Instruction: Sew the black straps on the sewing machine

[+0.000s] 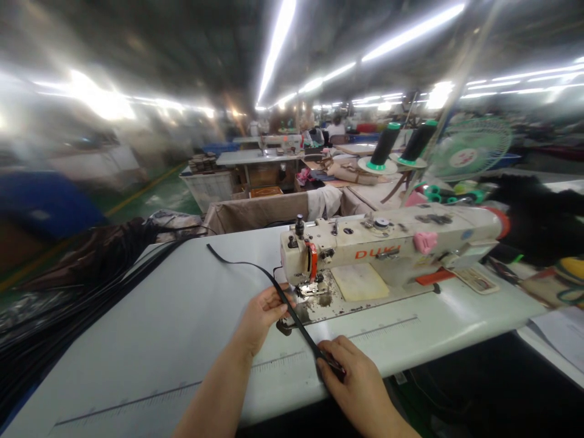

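the black strap (274, 281) lies on the white table (150, 328) and passes in front of the needle end of the sewing machine (387, 249). its long axis runs diagonally: the far end points away and to the left, toward the back edge of the table, and the near end points toward the person, at the front edge.

the left hand (261, 316) rests on the table just left of the needle area, fingers curled, with thumb and fingertips pinching the strap where it meets the machine bed. the right hand (353, 374) lies at the front edge of the table, fingers pressed together and closed over the near end of the strap. between the two hands the strap appears straight and taut.

judged from this position, the step in hand is alignment of the strap at the presser foot (310, 291), before or during a seam. whether the strap already sits under the foot cannot be told.

the next move calls for even tension from both hands, with the strap kept flat and in line with the feed direction, and the left fingertips held clear of the needle.

a heap of further black straps (68, 304) hangs over the left side of the table. two thread cones (401, 145) stand behind the machine.
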`<act>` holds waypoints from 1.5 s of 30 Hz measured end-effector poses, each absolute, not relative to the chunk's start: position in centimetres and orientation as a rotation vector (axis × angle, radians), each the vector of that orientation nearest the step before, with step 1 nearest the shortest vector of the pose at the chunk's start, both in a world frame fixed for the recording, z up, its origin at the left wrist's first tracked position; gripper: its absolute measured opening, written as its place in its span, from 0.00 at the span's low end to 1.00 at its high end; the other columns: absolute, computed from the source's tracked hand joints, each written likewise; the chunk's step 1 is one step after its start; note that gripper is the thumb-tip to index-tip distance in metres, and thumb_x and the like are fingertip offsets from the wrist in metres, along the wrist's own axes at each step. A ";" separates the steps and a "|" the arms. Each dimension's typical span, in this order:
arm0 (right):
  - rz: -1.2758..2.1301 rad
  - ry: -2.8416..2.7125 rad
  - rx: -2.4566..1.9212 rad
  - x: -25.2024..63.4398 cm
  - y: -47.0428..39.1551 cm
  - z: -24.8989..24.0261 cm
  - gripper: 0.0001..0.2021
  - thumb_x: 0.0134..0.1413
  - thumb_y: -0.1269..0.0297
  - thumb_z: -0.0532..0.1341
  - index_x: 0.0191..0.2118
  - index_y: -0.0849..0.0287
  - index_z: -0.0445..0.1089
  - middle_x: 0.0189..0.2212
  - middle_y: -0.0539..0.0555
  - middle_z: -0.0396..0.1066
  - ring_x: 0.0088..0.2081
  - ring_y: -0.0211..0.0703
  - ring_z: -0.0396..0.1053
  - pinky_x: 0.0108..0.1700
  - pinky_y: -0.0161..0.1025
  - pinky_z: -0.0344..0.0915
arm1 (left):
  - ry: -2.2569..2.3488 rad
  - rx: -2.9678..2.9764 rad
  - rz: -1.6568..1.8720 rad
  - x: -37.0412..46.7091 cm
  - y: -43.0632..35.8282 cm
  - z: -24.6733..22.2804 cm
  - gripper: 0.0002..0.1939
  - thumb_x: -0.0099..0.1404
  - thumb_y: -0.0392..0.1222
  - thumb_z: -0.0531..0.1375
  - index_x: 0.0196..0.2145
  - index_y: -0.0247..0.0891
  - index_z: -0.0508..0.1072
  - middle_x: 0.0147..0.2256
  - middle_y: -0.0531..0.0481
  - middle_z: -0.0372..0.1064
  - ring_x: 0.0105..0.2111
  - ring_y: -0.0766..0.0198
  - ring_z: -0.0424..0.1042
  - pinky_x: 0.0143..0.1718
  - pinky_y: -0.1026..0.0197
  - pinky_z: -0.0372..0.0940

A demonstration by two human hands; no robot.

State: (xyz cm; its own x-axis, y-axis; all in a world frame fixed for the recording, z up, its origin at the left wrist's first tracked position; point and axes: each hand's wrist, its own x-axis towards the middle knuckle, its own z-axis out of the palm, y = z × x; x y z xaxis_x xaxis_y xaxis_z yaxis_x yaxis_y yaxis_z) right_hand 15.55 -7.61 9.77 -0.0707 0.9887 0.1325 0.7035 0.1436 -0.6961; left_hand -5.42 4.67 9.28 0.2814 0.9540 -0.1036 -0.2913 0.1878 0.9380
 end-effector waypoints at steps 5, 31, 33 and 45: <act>0.626 -1.839 -1.611 15.7 -7.6 9.6 0.11 0.63 0.65 0.57 0.46 0.53 0.76 0.35 0.52 0.73 0.35 0.43 0.74 0.38 0.38 0.68 | 0.865 0.974 1.041 -5.4 4.7 9.2 0.28 0.52 0.46 0.76 0.49 0.37 0.77 0.41 0.42 0.78 0.43 0.54 0.77 0.42 0.57 0.72; 0.447 -2.120 -1.566 20.3 -5.5 9.8 0.14 0.63 0.70 0.58 0.49 0.53 0.78 0.41 0.55 0.74 0.39 0.43 0.74 0.42 0.37 0.68 | 1.203 1.049 1.155 -6.7 0.4 7.0 0.27 0.59 0.60 0.70 0.42 0.34 0.75 0.38 0.44 0.78 0.39 0.53 0.81 0.46 0.50 0.79; 0.411 -2.147 -1.540 20.5 -5.3 9.7 0.16 0.62 0.71 0.58 0.50 0.52 0.77 0.41 0.54 0.74 0.41 0.43 0.74 0.43 0.37 0.68 | 1.227 1.025 1.147 -6.8 0.6 6.8 0.28 0.59 0.62 0.70 0.44 0.34 0.75 0.37 0.43 0.79 0.39 0.51 0.81 0.45 0.49 0.80; 0.312 -2.190 -1.514 21.2 -5.4 9.3 0.23 0.56 0.78 0.58 0.53 0.49 0.77 0.40 0.53 0.75 0.40 0.40 0.73 0.42 0.33 0.68 | 1.199 0.997 1.133 -6.9 1.0 6.1 0.28 0.59 0.61 0.70 0.45 0.33 0.75 0.38 0.42 0.79 0.40 0.50 0.81 0.44 0.48 0.80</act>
